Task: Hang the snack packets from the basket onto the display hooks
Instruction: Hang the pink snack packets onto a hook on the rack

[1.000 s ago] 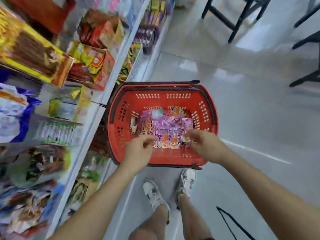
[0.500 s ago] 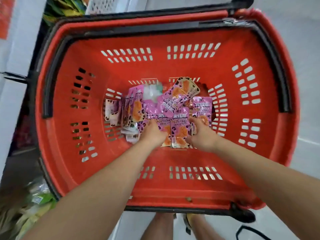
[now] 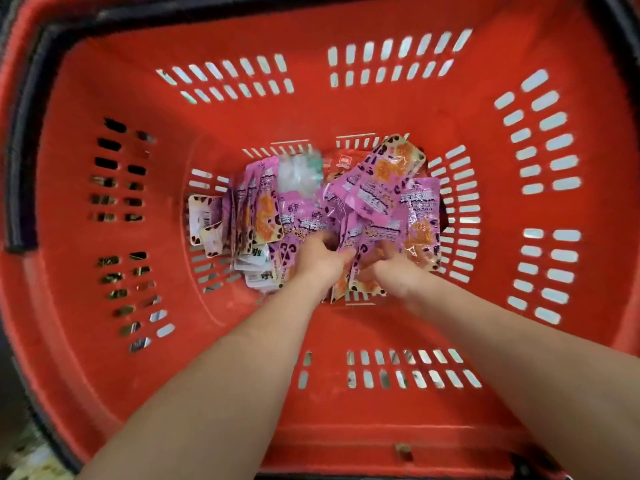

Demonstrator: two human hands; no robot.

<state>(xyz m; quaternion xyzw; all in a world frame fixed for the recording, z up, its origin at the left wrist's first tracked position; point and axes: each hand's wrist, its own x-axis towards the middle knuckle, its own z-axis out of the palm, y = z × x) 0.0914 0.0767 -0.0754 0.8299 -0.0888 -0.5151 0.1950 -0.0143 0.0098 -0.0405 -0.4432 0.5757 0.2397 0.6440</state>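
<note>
A red plastic basket (image 3: 242, 126) with slotted walls fills the view. On its bottom lies a loose pile of several pink and purple snack packets (image 3: 377, 188). Both my arms reach down into the basket. My left hand (image 3: 320, 259) is in the middle of the pile, its fingers curled among the packets. Just to the right, my right hand (image 3: 391, 271) has its fingers curled around pink packets at the pile's near edge. The fingertips of both hands are hidden under the packets. No display hooks are in view.
The basket's black handle (image 3: 24, 140) lies folded along the left rim. A clear plastic wrapper (image 3: 299, 173) sits at the back of the pile. A blurred strip of shelf goods shows at the bottom left corner (image 3: 24, 459).
The camera has dropped much closer to the basket, so the shelves and floor have left the view. Both hands have sunk into the packet pile and closed around packets.
</note>
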